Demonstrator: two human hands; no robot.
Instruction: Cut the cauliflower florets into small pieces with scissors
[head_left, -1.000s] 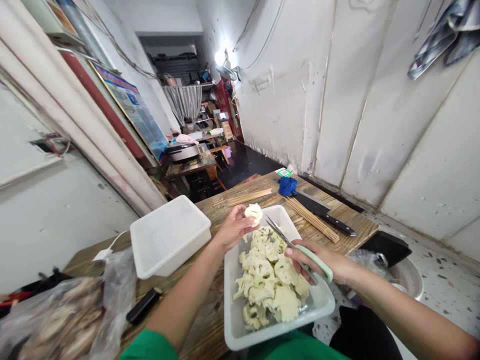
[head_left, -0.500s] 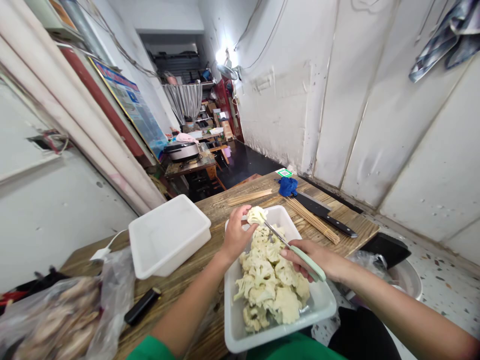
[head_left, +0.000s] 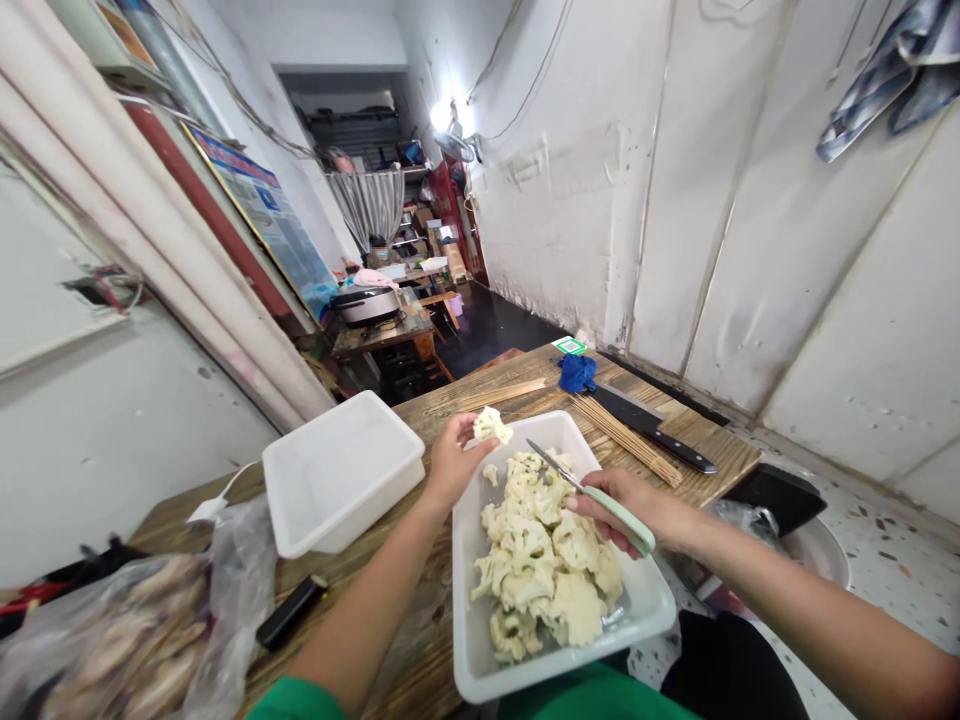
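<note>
My left hand [head_left: 450, 462] pinches a cauliflower floret [head_left: 491, 425] just over the far left rim of a white tray [head_left: 469, 640]. The tray is piled with cut cauliflower pieces [head_left: 544, 560], and one small piece [head_left: 490, 473] is in the air below the floret. My right hand [head_left: 637, 505] grips green-handled scissors [head_left: 581, 485] above the pile. Their blades are together and point towards the floret, a short gap away from it.
A second white tray [head_left: 341, 485] lies upside down to the left. Bamboo skewers [head_left: 626, 438], a cleaver [head_left: 649, 425] and a blue cloth [head_left: 576, 372] lie at the far end of the wooden table [head_left: 390, 565]. A plastic bag [head_left: 127, 630] and a dark flat object [head_left: 289, 610] sit near left.
The scissors closed on the floret half a second ago and have now drawn back to the right. My left hand shifted slightly left with the floret, and a small piece dropped off.
</note>
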